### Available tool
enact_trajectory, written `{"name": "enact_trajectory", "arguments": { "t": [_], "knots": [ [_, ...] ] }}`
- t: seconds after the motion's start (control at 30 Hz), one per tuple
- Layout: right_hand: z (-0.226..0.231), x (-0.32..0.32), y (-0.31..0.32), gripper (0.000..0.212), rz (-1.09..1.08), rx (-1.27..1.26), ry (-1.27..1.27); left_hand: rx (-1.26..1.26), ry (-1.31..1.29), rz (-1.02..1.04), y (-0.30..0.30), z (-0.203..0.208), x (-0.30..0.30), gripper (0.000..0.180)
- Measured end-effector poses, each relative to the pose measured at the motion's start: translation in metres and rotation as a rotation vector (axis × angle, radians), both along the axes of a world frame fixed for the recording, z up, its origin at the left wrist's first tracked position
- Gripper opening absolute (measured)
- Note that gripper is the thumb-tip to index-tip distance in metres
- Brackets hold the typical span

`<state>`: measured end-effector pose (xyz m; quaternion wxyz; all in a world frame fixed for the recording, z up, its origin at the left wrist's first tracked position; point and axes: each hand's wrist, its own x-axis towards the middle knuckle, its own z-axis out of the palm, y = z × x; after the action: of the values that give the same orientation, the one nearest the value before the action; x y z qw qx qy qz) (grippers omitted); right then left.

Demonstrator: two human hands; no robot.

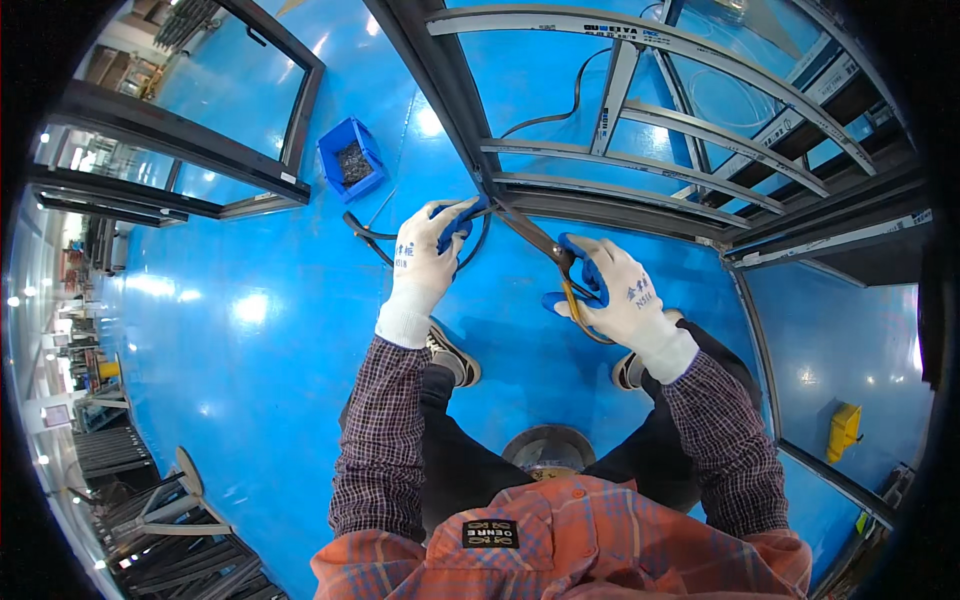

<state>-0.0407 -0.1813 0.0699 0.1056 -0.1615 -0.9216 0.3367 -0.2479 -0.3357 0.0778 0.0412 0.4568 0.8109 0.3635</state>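
My right hand (620,295), in a white glove with blue palm, is closed round the yellow-edged handles of a pair of scissors (540,238). The dark blades point up and left to the corner of a dark metal frame (440,110). At that corner my left hand (425,258), gloved the same way, pinches a black rubber strip (370,235). The strip loops below the hand and trails left over the floor. The blade tips lie close to my left fingertips; whether they touch the strip I cannot make out.
A blue bin (350,160) of small metal parts stands on the blue floor (250,370). Grey-white bars (660,165) cross the frame to the right. Another dark frame (200,150) is at upper left, dark profiles (200,550) at lower left, and a yellow object (844,432) at right.
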Motion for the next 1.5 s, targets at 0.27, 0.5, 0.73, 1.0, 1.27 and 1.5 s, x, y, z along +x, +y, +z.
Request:
{"name": "enact_trajectory", "arguments": {
  "t": [0.27,0.5,0.73,1.0,1.27,1.5],
  "knots": [
    [-0.003,-0.001,0.001,0.07,-0.003,0.025,-0.102,-0.067,-0.061,-0.003,0.001,-0.002,0.002,0.039],
    [0.0,-0.001,-0.003,0.066,0.012,-0.001,-0.114,-0.1,-0.003,0.024,0.0,-0.007,0.002,0.04],
    [0.007,-0.001,-0.003,0.057,-0.036,-0.248,-0.011,-0.09,0.01,0.014,0.003,-0.008,0.004,0.039],
    [0.002,-0.005,0.004,0.051,-0.212,-0.369,-0.02,-0.176,0.075,-0.126,0.006,0.0,0.018,0.037],
    [0.001,0.0,0.001,0.042,-0.148,-0.451,-0.198,-0.597,0.32,-0.589,0.022,-0.024,0.112,0.026],
    [-0.013,0.002,-0.011,0.04,-0.011,-0.615,-0.272,-0.422,0.283,-0.878,0.019,-0.042,0.166,0.042]
  ]
}}
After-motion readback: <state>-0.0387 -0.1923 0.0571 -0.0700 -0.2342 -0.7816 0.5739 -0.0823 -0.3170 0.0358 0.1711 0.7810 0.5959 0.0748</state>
